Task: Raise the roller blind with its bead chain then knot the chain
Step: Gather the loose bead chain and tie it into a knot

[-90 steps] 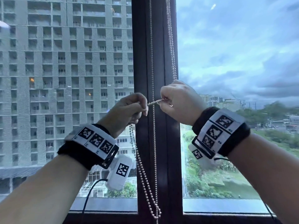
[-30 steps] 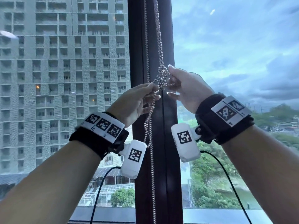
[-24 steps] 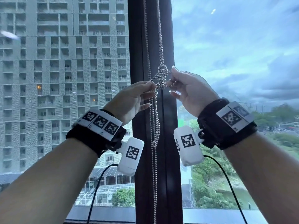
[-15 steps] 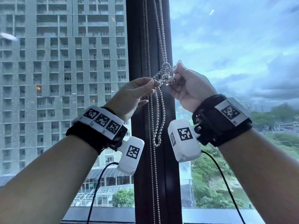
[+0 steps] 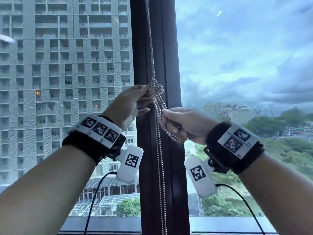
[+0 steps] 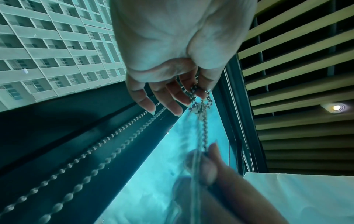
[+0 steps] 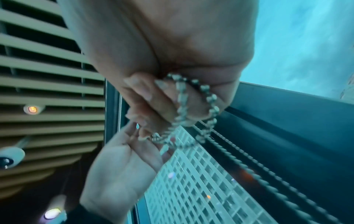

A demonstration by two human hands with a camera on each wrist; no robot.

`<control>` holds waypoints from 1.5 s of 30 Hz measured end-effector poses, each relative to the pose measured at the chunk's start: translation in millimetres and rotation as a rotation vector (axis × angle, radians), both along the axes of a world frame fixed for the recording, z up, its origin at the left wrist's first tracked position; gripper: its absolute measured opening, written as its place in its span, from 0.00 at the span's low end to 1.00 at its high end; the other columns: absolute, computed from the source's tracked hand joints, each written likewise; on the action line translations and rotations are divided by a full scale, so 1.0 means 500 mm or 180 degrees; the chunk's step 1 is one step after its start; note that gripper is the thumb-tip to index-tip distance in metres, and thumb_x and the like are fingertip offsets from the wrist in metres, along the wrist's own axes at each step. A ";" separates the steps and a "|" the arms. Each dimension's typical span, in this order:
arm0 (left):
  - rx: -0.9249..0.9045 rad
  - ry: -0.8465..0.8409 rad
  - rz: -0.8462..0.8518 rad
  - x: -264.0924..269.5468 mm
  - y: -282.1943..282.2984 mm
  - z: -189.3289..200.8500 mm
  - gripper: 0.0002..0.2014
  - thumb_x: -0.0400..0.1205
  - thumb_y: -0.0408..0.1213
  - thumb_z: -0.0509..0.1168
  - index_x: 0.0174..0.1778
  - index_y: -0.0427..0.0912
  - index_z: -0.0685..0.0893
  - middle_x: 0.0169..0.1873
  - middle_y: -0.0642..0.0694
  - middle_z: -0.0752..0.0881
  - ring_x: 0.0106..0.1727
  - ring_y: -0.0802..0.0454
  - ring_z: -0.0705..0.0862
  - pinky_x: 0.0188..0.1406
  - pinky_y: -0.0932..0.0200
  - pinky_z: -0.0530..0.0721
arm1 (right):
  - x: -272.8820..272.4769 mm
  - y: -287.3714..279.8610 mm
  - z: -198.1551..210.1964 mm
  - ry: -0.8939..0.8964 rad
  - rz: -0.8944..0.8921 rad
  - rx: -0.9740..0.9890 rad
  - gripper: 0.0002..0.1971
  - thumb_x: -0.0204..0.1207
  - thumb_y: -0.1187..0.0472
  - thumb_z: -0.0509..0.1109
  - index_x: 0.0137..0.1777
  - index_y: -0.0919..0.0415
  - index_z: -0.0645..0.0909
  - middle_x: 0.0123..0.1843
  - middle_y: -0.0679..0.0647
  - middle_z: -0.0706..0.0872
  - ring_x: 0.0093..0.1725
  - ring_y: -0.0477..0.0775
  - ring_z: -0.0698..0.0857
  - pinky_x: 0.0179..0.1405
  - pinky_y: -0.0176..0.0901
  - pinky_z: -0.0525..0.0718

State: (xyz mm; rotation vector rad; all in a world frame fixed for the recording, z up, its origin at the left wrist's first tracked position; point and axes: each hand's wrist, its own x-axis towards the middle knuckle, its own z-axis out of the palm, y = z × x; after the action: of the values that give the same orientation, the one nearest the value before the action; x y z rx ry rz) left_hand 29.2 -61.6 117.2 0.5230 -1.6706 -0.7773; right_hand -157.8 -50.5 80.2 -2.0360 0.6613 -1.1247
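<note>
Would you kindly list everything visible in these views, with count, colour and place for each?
bead chain: one, silver, hanging in front of the window frame
knot: one, silver, in the chain above the hands
window frame: one upright post, dark, centre between two panes
apartment tower: one, grey, outside the left pane
trees: several, green, outside at lower right
slatted ceiling: one, pale slats with dark gaps, overhead
ceiling light: one seen in the left wrist view, lit
wrist bands: two, black with white marker tags, one on each wrist
left hand: pinches the chain at the knot
right hand: grips a chain loop below the knot
</note>
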 end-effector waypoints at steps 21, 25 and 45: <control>-0.0044 0.0363 -0.0043 -0.038 0.005 -0.044 0.05 0.80 0.31 0.67 0.38 0.40 0.81 0.29 0.49 0.90 0.33 0.56 0.91 0.31 0.64 0.86 | 0.076 -0.019 -0.149 -0.0878 -0.0209 -0.0214 0.20 0.86 0.55 0.54 0.30 0.59 0.66 0.17 0.47 0.65 0.16 0.44 0.60 0.13 0.32 0.58; -0.0007 0.0291 -0.0139 -0.032 0.007 -0.040 0.08 0.84 0.44 0.61 0.46 0.43 0.77 0.38 0.46 0.90 0.37 0.49 0.91 0.31 0.58 0.88 | 0.074 -0.009 -0.156 -0.0983 0.0047 -0.0357 0.24 0.87 0.54 0.51 0.27 0.60 0.64 0.20 0.54 0.63 0.16 0.44 0.59 0.14 0.32 0.58; -0.0076 -0.0170 -0.0049 -0.038 0.011 -0.054 0.19 0.88 0.44 0.51 0.62 0.38 0.82 0.37 0.45 0.84 0.24 0.58 0.73 0.24 0.64 0.72 | 0.073 -0.044 -0.154 -0.0618 -0.1478 -0.1217 0.17 0.79 0.43 0.60 0.60 0.53 0.73 0.51 0.51 0.82 0.46 0.48 0.83 0.44 0.41 0.82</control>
State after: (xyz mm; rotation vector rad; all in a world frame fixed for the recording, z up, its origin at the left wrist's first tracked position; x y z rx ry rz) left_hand 10.4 -56.1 90.3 0.5185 -1.7329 -0.7595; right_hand -121.3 -72.3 3.3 -2.0976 0.9013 -1.8113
